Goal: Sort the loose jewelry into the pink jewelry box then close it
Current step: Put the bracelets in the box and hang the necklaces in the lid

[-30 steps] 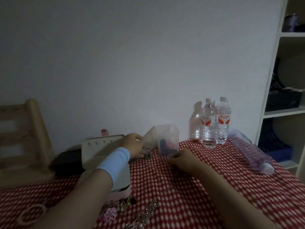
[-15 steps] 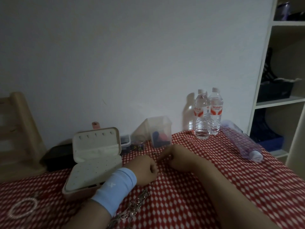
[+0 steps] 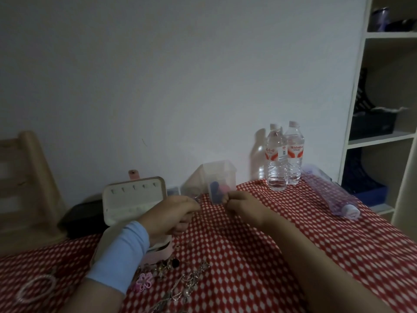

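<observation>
- The left hand is raised off the desk with its fingers curled together. They seem to pinch a thin strand, too fine and dim to identify.
- The right hand is level with it and just beside it, fingertips bunched tight. I cannot tell whether they hold the strand's other end.
- The pink jewelry box lies open below and behind the left fingers, its pale lid upright. The left forearm hides most of the tray.
- The loose jewelry lies in a heap on the desk, below both sets of fingers and nearer the person. A pink flower piece lies at the heap's left edge, and a pearl ring sits well to the left of the fingers.
- Handling, as a judgement: these pieces are light, limp and slippery, and chains snag on each other. Lifting one by its clasp or an end link with a fingertip pinch should let it hang free. Scooping the heap would likely tangle it.
- Just beyond the right fingers stands a clear plastic tub, which could be knocked over. Two water bottles stand further right.
</observation>
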`<state>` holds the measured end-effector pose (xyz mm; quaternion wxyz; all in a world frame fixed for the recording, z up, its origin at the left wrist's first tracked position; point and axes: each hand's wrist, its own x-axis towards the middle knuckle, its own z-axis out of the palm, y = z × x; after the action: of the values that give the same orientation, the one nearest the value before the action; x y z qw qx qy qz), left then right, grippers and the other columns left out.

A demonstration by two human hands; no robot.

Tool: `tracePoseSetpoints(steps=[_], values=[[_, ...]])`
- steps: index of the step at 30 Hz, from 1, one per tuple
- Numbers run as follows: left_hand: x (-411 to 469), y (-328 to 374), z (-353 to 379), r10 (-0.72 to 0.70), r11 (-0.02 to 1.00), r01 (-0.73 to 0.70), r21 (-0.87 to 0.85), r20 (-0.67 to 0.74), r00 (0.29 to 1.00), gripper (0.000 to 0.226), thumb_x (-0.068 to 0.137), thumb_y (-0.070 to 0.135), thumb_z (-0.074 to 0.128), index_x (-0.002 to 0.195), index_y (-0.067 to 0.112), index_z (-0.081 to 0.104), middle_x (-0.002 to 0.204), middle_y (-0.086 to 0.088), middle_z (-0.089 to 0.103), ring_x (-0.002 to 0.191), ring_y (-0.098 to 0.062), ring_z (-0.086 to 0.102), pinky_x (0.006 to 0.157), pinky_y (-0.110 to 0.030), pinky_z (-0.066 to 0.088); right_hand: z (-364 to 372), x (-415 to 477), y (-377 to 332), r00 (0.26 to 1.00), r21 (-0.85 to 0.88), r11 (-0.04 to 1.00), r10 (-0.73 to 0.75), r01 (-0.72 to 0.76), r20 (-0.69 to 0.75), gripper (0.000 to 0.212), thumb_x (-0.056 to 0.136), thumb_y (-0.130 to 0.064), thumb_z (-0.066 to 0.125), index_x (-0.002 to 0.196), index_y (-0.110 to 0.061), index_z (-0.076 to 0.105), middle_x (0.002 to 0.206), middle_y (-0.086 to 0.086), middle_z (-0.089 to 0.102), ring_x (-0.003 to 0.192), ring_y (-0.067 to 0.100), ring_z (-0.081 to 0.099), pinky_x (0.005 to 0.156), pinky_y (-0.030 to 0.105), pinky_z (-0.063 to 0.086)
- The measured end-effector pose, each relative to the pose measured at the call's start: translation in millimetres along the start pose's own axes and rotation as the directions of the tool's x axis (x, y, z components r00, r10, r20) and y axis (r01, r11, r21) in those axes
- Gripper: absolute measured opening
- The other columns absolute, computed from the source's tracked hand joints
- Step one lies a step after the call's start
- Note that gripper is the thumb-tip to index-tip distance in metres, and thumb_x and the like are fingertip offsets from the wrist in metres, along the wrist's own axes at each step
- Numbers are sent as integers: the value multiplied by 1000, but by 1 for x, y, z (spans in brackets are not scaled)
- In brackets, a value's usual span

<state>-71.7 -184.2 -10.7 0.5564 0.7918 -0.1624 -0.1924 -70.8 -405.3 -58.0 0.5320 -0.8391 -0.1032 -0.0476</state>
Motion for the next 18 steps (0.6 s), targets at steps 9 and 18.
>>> tracePoseSetpoints(steps=[9, 18], values=[[-9, 6, -11, 154, 848, -112, 518, -39, 987, 15, 95, 21, 59, 96, 22, 74, 75, 8, 73, 70, 6, 64, 77, -17, 47, -2, -1, -5, 992, 8, 999, 36, -36, -123, 35, 103, -13, 44, 70, -18, 58, 62, -11, 58, 60, 6, 52, 66, 25, 42], [-6, 18, -3, 295, 950, -297, -101, -34, 955, 21, 98, -2, 47, 101, 3, 66, 92, -9, 73, 77, -22, 69, 60, -27, 56, 19, -7, -30, 996, -8, 997, -82, 82, 38, 31, 96, -16, 49, 119, -20, 70, 123, 1, 69, 114, 13, 62, 109, 40, 44]])
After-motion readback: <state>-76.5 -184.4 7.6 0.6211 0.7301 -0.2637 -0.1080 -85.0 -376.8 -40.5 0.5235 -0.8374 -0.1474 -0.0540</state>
